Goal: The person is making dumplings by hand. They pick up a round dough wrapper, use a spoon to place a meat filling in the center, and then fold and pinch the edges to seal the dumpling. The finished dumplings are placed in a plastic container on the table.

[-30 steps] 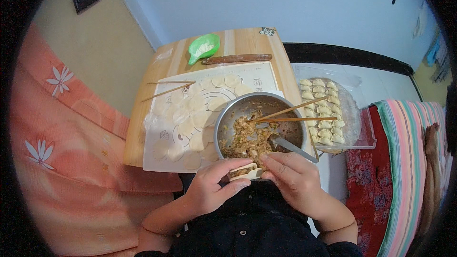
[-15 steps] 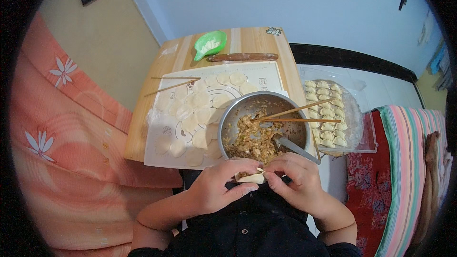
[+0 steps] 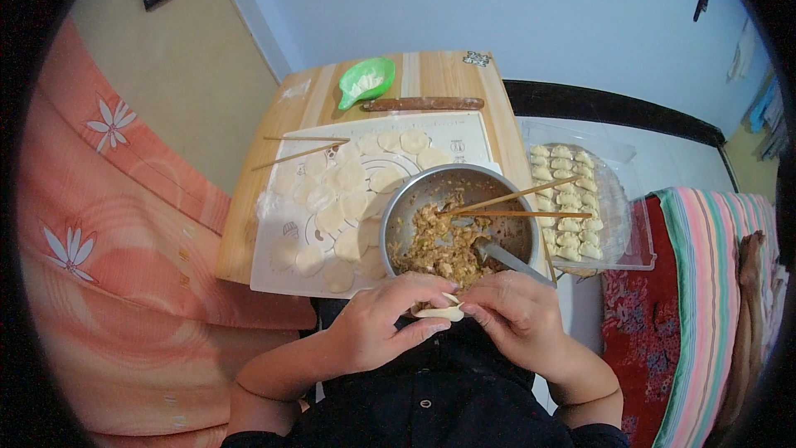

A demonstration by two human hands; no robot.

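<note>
Between my two hands is a half-folded dumpling [image 3: 442, 312], its pale wrapper bent up around the filling. My left hand [image 3: 383, 321] cradles it from the left, thumb along the near side. Fingers of my right hand [image 3: 512, 313] pinch the wrapper's right end. Just beyond them stands a steel bowl [image 3: 396, 197] of brown minced filling [image 3: 439, 241], with a pair of chopsticks [image 3: 518, 214] and a metal spoon handle [image 3: 518, 260] resting in it. Left of the bowl, several round dumpling wrappers [image 3: 329, 216] lie on a white floured mat [image 3: 267, 270].
Finished dumplings [image 3: 570, 199] sit in rows in a clear plastic tray [image 3: 638, 236] on the right. Toward the table's [image 3: 431, 66] far side are a rolling pin [image 3: 427, 104] and a green dish [image 3: 352, 91] of flour. More chopsticks [image 3: 303, 149] lie on the mat's left side. An orange curtain [image 3: 149, 282] hangs at left.
The dumpling's wrapper edge has been pressed a little further at its right end by my right fingers. Both hands stay in nearly the same place.
</note>
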